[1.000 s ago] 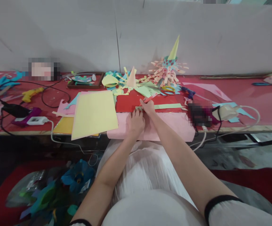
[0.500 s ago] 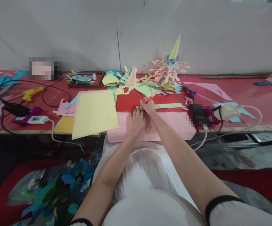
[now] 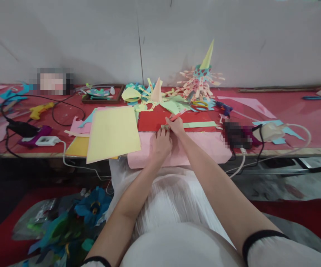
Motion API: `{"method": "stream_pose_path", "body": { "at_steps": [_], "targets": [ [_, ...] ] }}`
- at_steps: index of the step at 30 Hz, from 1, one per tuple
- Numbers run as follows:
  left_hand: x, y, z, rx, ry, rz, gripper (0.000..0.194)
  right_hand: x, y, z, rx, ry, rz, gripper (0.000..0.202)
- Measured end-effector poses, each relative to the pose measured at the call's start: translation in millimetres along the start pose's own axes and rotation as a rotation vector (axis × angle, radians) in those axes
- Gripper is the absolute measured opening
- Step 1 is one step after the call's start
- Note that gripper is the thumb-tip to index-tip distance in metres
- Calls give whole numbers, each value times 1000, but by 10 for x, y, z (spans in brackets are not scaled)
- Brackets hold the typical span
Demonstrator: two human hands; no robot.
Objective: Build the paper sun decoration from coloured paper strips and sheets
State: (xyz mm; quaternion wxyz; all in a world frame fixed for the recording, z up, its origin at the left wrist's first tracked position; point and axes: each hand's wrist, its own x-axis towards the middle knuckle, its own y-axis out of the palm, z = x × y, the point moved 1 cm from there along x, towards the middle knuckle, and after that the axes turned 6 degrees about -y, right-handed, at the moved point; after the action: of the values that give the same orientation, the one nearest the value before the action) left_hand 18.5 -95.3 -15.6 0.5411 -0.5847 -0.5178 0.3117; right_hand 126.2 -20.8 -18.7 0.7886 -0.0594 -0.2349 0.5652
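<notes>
Closed around a pink-red pen (image 3: 178, 115), my right hand (image 3: 175, 125) rests over the left end of a pale green paper strip (image 3: 201, 125). My left hand (image 3: 163, 142) lies beside it with fingers stretched forward, pressing on that same end of the strip. The strip runs to the right across a flat red sheet (image 3: 151, 121). Both wrists pass over pink paper (image 3: 209, 146) at the table's front edge. My fingers hide the pen's tip and the strip's near end.
Yellow paper (image 3: 113, 135) lies to the left, overhanging the edge. Behind stand paper cones with fringes (image 3: 202, 74), near yellow-handled scissors (image 3: 199, 105). Yellow (image 3: 40, 110) and blue (image 3: 224, 107) glue guns lie on either side. Power strips (image 3: 39, 137) with cords sit left and right.
The view has shifted very slightly. Both hands stay in nearly the same place on the strip, and the pen is held as before.
</notes>
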Motion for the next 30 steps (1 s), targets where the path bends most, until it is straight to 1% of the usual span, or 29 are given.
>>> {"method": "stream_pose_path", "body": {
  "at_steps": [4, 11, 17, 24, 30],
  "targets": [
    [0, -2, 1, -5, -5, 3, 39, 23, 15, -23, -61, -35, -12, 30],
    [-6, -21, -9, -14, -6, 6, 40, 38, 4, -48, -45, -22, -31, 29],
    [-15, -30, -10, 0, -1, -10, 39, 19, -4, -20, -103, -58, -59, 29],
    [-8, -1, 1, -15, 0, -11, 40, 38, 5, -52, -37, -7, -62, 29],
    [-12, -37, -13, -21, -6, 8, 40, 22, 6, -16, -111, -66, -64, 30]
  ]
}}
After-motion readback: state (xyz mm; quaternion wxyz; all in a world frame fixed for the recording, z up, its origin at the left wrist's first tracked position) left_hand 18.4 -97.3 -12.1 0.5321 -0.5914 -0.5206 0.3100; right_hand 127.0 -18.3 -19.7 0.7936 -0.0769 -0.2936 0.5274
